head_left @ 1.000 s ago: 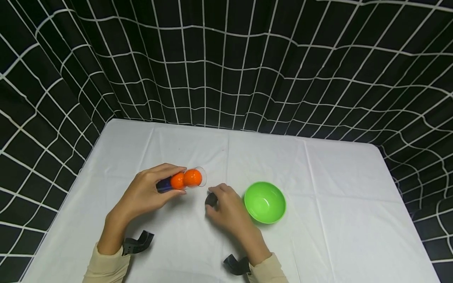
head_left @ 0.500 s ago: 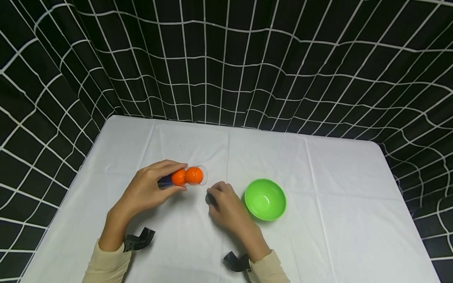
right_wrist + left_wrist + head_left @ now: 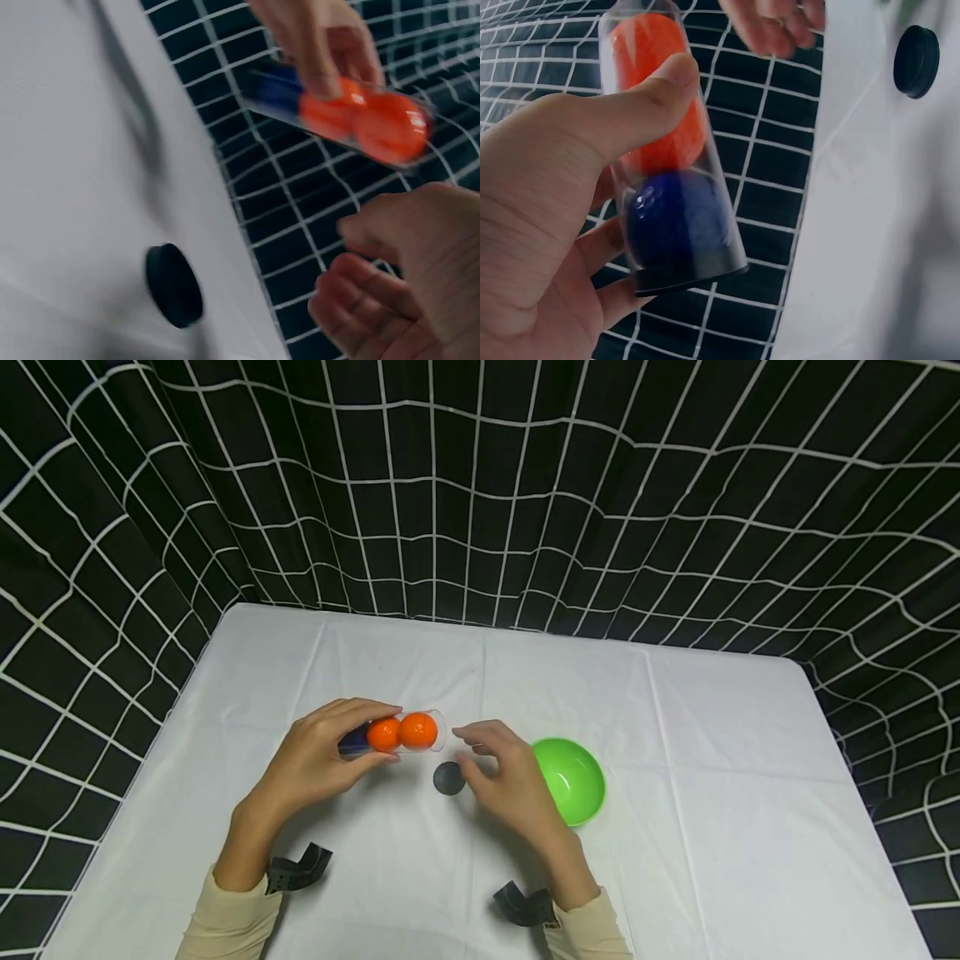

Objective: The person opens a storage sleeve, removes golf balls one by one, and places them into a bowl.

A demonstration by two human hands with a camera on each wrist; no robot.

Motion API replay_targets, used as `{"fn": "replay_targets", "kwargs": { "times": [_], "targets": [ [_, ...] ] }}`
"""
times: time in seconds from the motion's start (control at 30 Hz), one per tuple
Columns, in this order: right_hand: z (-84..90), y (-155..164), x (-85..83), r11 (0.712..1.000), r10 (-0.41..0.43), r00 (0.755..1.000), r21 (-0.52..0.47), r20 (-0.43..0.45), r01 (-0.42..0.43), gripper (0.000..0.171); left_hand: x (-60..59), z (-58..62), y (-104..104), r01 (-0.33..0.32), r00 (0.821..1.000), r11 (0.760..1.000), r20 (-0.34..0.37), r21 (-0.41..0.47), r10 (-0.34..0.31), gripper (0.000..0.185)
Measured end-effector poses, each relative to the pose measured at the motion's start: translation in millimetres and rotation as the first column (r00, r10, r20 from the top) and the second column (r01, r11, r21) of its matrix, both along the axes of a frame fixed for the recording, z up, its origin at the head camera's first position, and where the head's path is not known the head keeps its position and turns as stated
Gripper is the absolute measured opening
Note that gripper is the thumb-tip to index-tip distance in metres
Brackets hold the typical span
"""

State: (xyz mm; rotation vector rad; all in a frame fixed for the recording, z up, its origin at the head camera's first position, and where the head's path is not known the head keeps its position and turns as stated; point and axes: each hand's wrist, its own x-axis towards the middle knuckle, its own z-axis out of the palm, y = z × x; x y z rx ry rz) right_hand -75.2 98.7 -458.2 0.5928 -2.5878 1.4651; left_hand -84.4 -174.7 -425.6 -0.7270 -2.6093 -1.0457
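My left hand (image 3: 315,747) grips a clear plastic tube (image 3: 439,729) above the white table, tilted with its rim toward the right. Two orange balls (image 3: 417,731) lie in the tube's outer part. Deeper in, against the black base, sits a dark blue ball (image 3: 679,217). No lid covers the tube's rim end. A round black cap (image 3: 449,778) rests on the cloth below that end. My right hand (image 3: 513,777) hovers just right of the cap and tube, fingers loosely bent, holding nothing.
A green bowl (image 3: 577,781) stands right behind my right hand, its left side partly hidden. White cloth (image 3: 720,793) covers the table. Black curtains with a white grid (image 3: 480,502) rise along the back and sides. Each wrist carries a black camera mount (image 3: 300,868).
My right hand has let go of the black cap on the table, then lifted away to the right and toward the tube. My left hand with the tube has shifted slightly right.
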Motion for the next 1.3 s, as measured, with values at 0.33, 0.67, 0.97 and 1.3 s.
{"fn": "replay_targets", "kwargs": {
  "times": [0.33,0.67,0.97,1.3],
  "targets": [
    [9.3,11,0.7,0.924,0.125,0.970,-0.380,0.209,-0.037,0.034,0.9,-0.6,11,0.014,0.980,0.994,-0.198,-0.106,-0.035,0.050],
    [6.7,8,0.9,0.912,0.192,0.946,-0.404,0.259,-0.075,0.044,3.2,3.3,14,-0.020,0.953,0.981,-0.301,-0.191,-0.039,0.047],
    [4.2,6,1.1,0.904,0.211,0.941,-0.420,0.265,-0.084,0.045,5.3,7.1,14,-0.037,0.941,0.969,-0.335,-0.245,-0.049,0.047],
    [5.0,4,2.2,0.907,0.210,0.937,-0.414,0.281,-0.079,0.045,5.1,6.9,13,-0.056,0.909,0.962,-0.413,-0.269,-0.062,0.046]
  ]
}}
